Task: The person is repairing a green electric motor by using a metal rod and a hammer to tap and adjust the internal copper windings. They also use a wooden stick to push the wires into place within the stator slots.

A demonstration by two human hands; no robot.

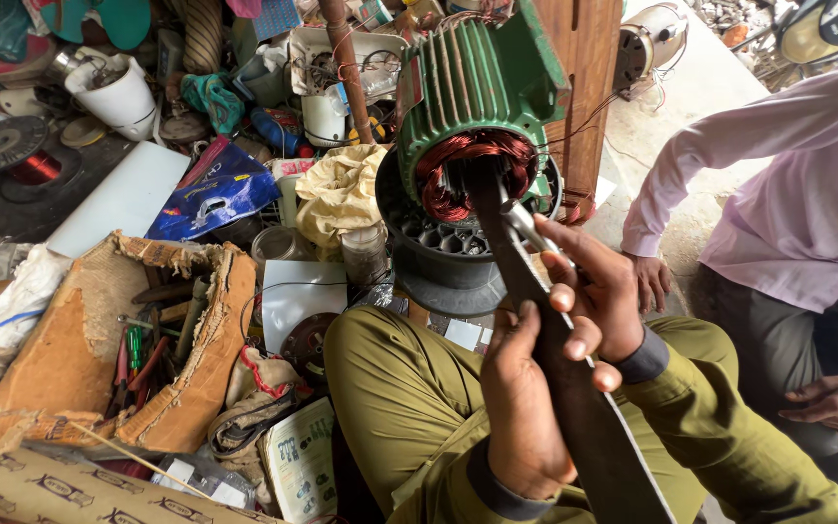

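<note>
Copper winding (465, 170) is sitting exposed in the open end of the green motor body (472, 82), which is resting on a black finned ring (435, 254) at the top middle of the head view.

Head view: a long dark flat bar (545, 340) is running from the person's lap up into the motor bore. Left hand (526, 408) is wrapping the bar low down, fingers closed around it. Right hand (598, 296) is gripping higher up, closed on the bar and also pinching a small metal tool (524, 223) whose tip is lying against the bar just below the winding. So the motor is directly ahead of both hands, right hand nearest, left hand further back along the bar.

Doing this well, my read: keeping the bar centred in the bore and off the copper, steadying with the low hand, guiding with the high one, avoiding side load that scrapes the wire enamel.

Around it: torn cardboard box (99, 349) of tools is lying at the left edge, white bucket (118, 92) top left, yellow cloth (337, 189) beside the motor. Another person in a pale shirt (788, 165) is sitting at the right edge, their hand (650, 279) hanging near the motor, not touching it.
</note>
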